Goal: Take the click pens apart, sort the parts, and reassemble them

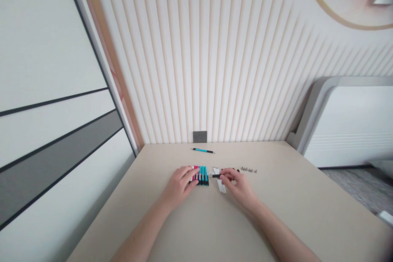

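Head: left hand touches barrels; right hand, tube.

Two hands: one left hand, one right hand. One loose blue pen beyond both. Several pens at left fingers, partly covered, exact count unclear. One black piece in right fingertips. Several small metal pieces right of right hand, too small to count.

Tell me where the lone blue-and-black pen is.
In the head view, the lone pen lies centrally near the far edge of the table, just in front of the dark wall socket.
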A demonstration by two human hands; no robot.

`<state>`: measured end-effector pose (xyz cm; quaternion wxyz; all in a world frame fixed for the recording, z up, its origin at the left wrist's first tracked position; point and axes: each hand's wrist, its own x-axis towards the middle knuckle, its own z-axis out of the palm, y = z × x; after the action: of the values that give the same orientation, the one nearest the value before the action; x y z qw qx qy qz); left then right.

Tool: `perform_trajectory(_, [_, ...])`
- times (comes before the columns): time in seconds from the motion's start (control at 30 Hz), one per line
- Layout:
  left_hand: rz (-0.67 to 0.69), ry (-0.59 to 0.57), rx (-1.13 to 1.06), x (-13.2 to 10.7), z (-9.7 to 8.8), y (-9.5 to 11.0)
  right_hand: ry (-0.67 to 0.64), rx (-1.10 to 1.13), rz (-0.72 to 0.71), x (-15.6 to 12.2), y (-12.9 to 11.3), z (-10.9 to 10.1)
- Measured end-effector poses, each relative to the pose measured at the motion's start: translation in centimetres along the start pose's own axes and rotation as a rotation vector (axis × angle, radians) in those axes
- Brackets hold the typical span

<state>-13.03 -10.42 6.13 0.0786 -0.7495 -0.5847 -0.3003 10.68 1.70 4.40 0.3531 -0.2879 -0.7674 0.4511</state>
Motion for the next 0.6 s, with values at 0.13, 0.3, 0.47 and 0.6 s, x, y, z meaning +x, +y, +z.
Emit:
perform_trajectory(0.13, [0.110, -0.099, -0.023, 0.3, 0.9, 1.4, -0.114, -0.044, -0.091, -1.0, -1.4, 2.0])
perform_trajectory(0.3, [0.147, -0.097, -0.034, 0.5, 1.3, 1.6, -0.155, -0.093, -0.112, -1.2, -2.1, 2.0])
perform_trajectory(0.47, [0.161, -0.061, -0.059, 0.4, 1.3, 1.5, -0.209, -0.098, -0.102, -1.2, -2.1, 1.8])
perform_trajectory(0.6, [0.152, -0.075, -0.066, 0.4, 1.4, 1.5, -0.216, -0.135, -0.111, -1.1, -1.8, 1.8])
